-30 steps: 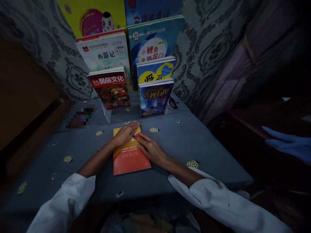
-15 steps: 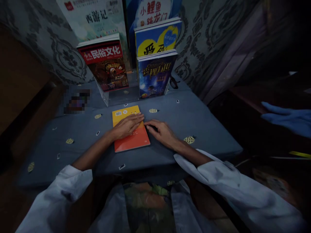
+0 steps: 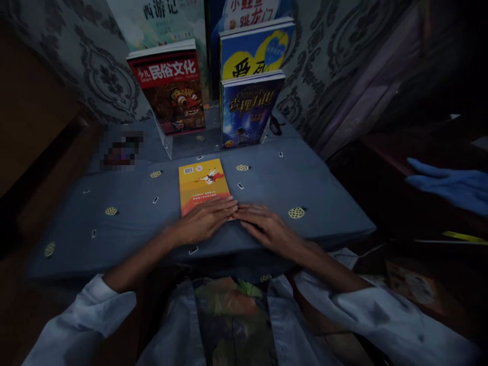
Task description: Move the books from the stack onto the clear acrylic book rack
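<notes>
A yellow and orange book (image 3: 202, 179) lies flat on the blue patterned tablecloth (image 3: 267, 188), its barcode at the far left corner. My left hand (image 3: 204, 218) rests flat across the book's near part, fingers stretched out and pointing right. At the book's near right corner, my right hand (image 3: 267, 223) has its fingers extended to the left, and their tips meet the fingertips of my left hand. Neither hand grips anything. The book's near edge is mostly hidden under my left hand.
Behind the book, a clear stand holds a red book (image 3: 171, 96) and a dark blue book (image 3: 247, 114), with more books behind. Dark glasses (image 3: 276, 127) lie right of the stand. A blue glove shape (image 3: 450, 185) shows at the far right.
Both hands have moved toward me, my left hand sliding from the book's middle to its near part. More of the yellow cover shows. The view has shifted slightly.
</notes>
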`<action>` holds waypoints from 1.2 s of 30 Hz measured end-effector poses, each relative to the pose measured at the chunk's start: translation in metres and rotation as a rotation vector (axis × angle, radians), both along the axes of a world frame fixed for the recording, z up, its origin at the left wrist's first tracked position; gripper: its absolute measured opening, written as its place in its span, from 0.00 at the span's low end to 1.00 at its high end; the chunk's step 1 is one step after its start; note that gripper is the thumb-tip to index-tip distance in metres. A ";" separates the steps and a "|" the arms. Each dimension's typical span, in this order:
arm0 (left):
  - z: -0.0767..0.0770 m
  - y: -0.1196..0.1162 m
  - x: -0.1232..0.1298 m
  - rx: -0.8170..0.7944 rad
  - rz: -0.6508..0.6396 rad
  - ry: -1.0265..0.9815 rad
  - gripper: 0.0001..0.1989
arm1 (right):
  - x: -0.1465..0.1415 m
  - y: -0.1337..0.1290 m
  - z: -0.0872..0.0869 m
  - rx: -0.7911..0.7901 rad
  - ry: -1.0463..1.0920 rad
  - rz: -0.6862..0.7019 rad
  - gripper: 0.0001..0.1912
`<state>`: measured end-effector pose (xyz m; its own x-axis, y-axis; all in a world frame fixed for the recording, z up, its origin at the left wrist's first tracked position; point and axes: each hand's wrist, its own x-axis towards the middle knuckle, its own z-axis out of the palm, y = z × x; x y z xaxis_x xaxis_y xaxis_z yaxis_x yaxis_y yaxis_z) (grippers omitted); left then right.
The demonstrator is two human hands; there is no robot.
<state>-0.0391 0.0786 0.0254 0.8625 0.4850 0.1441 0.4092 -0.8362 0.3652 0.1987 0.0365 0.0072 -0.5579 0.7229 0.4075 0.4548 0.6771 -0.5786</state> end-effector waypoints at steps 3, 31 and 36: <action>-0.005 -0.012 -0.001 0.042 -0.009 -0.016 0.22 | 0.004 -0.008 -0.003 0.008 -0.025 0.008 0.20; -0.031 -0.081 -0.121 0.270 0.422 -0.183 0.24 | -0.101 0.018 0.013 0.203 -0.412 0.516 0.16; -0.027 -0.074 -0.116 0.227 0.462 -0.183 0.23 | -0.065 0.020 0.011 0.129 -0.353 0.495 0.17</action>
<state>-0.1552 0.0043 -0.0017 0.5179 0.7469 0.4171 0.6996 -0.6504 0.2959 0.1341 0.0563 0.0183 -0.9314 0.3013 0.2044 0.2180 0.9111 -0.3499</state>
